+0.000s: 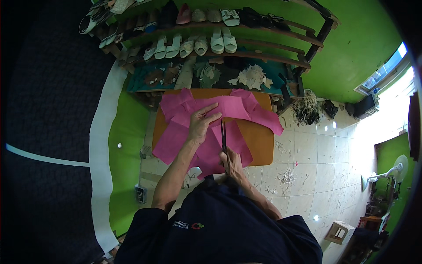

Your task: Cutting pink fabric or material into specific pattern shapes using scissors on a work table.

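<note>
Pink sheet material [235, 108], perhaps fabric or soft leather, is spread in several overlapping pieces over an orange-brown table [259, 149]. My left hand [202, 123] grips the edge of an upper pink piece, thumb and forefinger showing on it and the other fingers partly hidden. In my right hand [231, 160] is a pair of dark scissors [224, 136], the blades pointing away from me. Their tips reach the near edge of that upper piece, just right of my left thumb. More pink pieces [171, 143] lie under my left forearm.
Beyond the table stands a wooden rack [272, 50] with rows of shoes [223, 40]. Its lowest shelf carries pale scraps [252, 78]. A heap of shreds [306, 109] and loose trimmings [286, 177] lie on the tiled floor. At the right is a white fan [399, 168].
</note>
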A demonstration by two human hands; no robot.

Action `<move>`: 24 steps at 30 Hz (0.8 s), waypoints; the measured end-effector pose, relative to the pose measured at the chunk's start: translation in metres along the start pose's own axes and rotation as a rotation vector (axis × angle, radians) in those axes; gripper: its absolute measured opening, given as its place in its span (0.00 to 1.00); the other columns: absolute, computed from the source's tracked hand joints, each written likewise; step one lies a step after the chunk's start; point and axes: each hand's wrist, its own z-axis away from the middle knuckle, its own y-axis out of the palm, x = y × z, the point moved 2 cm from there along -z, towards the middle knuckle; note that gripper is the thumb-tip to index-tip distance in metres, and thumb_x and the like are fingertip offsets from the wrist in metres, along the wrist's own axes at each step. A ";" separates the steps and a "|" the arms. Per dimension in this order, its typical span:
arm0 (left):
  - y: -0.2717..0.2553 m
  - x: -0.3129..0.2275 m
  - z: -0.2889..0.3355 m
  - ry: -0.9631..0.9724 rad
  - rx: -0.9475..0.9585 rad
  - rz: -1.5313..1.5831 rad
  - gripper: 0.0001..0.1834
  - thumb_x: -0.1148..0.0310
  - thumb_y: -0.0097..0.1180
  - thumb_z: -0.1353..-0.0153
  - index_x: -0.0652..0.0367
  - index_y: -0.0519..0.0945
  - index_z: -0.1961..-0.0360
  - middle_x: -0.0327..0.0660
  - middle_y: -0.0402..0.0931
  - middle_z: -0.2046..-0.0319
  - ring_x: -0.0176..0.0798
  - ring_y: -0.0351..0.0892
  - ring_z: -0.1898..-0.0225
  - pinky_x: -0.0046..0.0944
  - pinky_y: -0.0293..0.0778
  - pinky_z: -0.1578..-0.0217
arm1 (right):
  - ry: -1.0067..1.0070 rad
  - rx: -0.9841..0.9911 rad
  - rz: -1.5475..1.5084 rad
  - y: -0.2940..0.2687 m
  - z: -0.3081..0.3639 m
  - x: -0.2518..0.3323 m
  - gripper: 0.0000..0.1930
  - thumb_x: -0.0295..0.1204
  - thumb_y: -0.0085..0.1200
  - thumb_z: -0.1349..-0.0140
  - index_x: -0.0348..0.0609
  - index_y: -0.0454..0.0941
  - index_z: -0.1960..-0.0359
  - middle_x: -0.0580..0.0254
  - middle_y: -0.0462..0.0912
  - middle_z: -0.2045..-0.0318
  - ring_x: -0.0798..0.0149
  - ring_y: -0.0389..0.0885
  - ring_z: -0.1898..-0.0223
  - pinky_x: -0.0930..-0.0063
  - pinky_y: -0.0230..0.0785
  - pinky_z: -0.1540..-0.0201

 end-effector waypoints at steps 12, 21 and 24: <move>-0.107 0.157 0.046 -0.354 -0.197 -0.203 0.24 0.82 0.65 0.45 0.63 0.81 0.44 0.47 0.85 0.59 0.38 0.86 0.60 0.34 0.82 0.54 | 0.279 0.100 0.103 0.008 0.013 -0.089 0.36 0.65 0.54 0.39 0.36 0.76 0.75 0.62 0.72 0.86 0.65 0.74 0.84 0.66 0.67 0.79; -0.161 0.215 0.115 -0.573 -0.366 -0.104 0.24 0.81 0.64 0.44 0.63 0.80 0.44 0.47 0.85 0.61 0.39 0.87 0.61 0.34 0.83 0.53 | 0.669 0.262 0.029 0.041 0.053 -0.120 0.42 0.72 0.49 0.42 0.37 0.75 0.79 0.61 0.71 0.88 0.63 0.77 0.83 0.67 0.70 0.78; -0.158 0.208 0.117 -0.633 -0.409 -0.121 0.23 0.82 0.62 0.43 0.63 0.80 0.44 0.47 0.85 0.61 0.38 0.87 0.61 0.34 0.83 0.54 | 0.652 0.259 0.024 0.046 0.048 -0.120 0.42 0.73 0.49 0.42 0.36 0.75 0.79 0.60 0.72 0.88 0.63 0.77 0.84 0.66 0.71 0.78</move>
